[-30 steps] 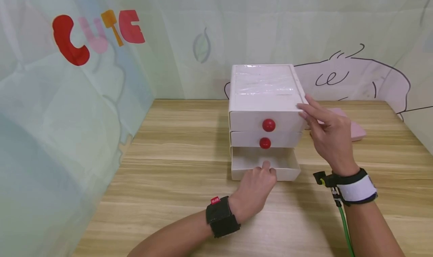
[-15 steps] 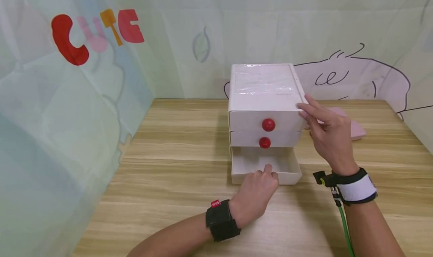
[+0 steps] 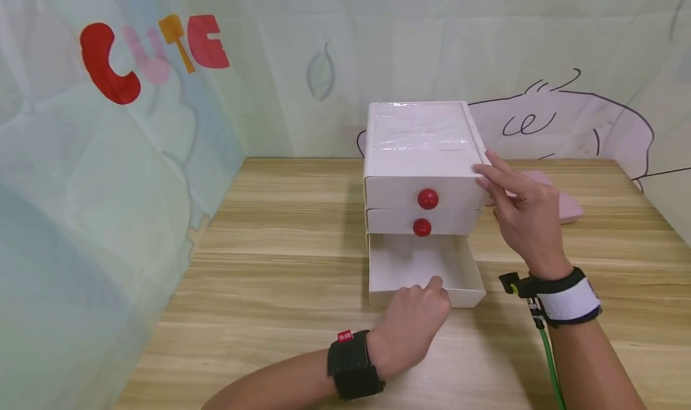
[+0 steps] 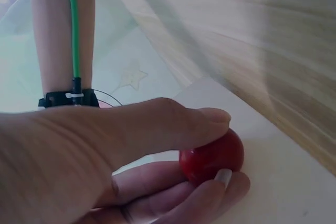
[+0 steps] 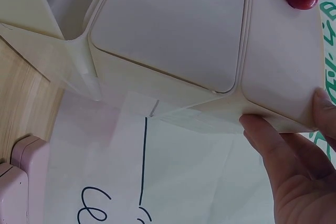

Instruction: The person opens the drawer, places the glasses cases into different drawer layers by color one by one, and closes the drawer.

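A white drawer cabinet (image 3: 421, 164) with three drawers stands on the wooden table, its bottom drawer (image 3: 468, 298) pulled well out and bare inside. My left hand (image 3: 412, 326) is at that drawer's front. In the left wrist view, its thumb and fingers pinch a round red knob (image 4: 218, 156) on the drawer. My right hand (image 3: 531, 218) holds the cabinet's upper front right corner. In the right wrist view its thumb lies at the front edge, and its fingers (image 5: 260, 129) lie along the side. Both upper drawers are closed, with red knobs (image 3: 428, 199) on them.
Behind the right hand a pink flat object (image 3: 570, 208) lies on the table (image 3: 291, 218). Printed cloth walls (image 3: 302, 56) enclose the back and sides. A green cable (image 3: 550, 362) runs down from the right wrist strap.
My left hand has drawn back toward me, and the bottom drawer has slid further out with it. The right hand and the cabinet body have stayed in place.
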{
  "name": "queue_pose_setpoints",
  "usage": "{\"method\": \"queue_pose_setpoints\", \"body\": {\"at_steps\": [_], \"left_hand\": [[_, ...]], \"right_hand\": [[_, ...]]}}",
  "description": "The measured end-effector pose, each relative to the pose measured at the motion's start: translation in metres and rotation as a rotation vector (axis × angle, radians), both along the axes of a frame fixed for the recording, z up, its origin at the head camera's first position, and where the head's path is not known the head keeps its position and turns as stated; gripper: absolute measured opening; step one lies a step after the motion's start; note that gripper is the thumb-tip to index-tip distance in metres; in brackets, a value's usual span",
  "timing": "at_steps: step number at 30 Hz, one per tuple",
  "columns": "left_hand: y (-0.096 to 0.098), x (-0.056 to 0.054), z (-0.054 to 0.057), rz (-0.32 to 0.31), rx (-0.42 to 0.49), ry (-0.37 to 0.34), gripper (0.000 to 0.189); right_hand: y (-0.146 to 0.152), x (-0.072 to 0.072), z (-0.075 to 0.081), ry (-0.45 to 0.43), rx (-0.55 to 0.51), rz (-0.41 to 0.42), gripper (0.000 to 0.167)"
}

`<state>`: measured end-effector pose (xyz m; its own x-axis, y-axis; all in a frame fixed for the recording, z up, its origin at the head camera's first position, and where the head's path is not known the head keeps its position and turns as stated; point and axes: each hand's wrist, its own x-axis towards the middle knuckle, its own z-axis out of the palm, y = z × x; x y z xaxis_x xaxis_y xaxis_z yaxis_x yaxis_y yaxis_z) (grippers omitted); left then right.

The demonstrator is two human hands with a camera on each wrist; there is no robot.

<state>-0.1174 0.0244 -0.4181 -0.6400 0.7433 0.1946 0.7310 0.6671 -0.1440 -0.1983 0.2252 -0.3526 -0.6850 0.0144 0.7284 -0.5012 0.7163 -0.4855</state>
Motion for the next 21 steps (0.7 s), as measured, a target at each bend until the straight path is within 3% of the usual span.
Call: {"method": "queue_pose_setpoints", "body": {"at_steps": [11,21], "left_hand": [[0.0,0.014,0.0,0.008,-0.044,0.085,0.005],[0.001,0.025,-0.001,-0.013,-0.069,0.145,0.015]], "right_hand": [[-0.001,0.001,0.001,-0.019,-0.022,0.004,0.032],[0.0,0.001,0.001,-0.021,-0.027,0.013,0.033]]}}
